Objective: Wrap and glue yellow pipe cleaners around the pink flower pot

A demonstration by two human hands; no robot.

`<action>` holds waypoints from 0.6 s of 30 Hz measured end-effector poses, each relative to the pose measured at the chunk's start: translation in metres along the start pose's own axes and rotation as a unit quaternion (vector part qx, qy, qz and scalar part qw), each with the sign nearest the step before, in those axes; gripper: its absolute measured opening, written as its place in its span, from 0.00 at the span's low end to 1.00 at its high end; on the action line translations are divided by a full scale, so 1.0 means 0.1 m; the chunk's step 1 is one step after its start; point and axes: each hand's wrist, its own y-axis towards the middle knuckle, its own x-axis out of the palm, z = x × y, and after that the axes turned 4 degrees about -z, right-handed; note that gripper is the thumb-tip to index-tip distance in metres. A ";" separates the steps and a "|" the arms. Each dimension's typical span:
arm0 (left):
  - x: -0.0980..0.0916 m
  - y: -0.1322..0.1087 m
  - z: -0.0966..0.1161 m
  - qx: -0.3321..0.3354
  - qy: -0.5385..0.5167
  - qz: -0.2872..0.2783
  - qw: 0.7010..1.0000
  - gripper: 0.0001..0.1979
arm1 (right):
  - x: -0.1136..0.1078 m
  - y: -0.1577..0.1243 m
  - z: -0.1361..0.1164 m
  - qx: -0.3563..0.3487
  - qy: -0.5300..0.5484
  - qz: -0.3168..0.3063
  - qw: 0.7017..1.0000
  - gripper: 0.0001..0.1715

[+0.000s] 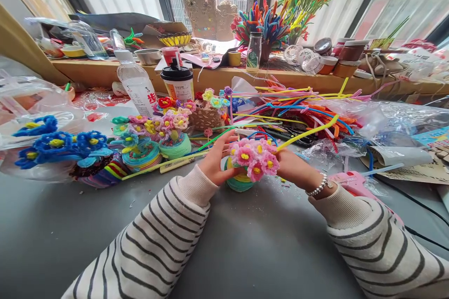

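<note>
Pink pipe-cleaner flowers [255, 158] with yellow centres top a small pot [239, 182] wound in turquoise and yellow, standing on the grey table in front of me. My left hand [219, 156] curves around the pot's left side, thumb low in front and fingers reaching behind. On the other side, my right hand [294, 168] is closed behind the flowers, which hide its fingertips. A thick yellow pipe cleaner [310, 133] sticks out from the top of that hand, up and to the right.
Blue flowers [58, 142] and other flower pots [175, 147] stand to the left, near a water bottle [135, 84] and a cup [178, 84]. Loose pipe cleaners [298, 110] are heaped behind. A pink glue gun [351, 182] lies right, by a black cable [417, 202].
</note>
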 end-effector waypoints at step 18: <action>-0.15 0.08 -0.23 -0.099 -0.156 -0.088 0.979 0.38 | 0.10 -0.19 0.00 0.091 0.132 0.067 0.985 0.19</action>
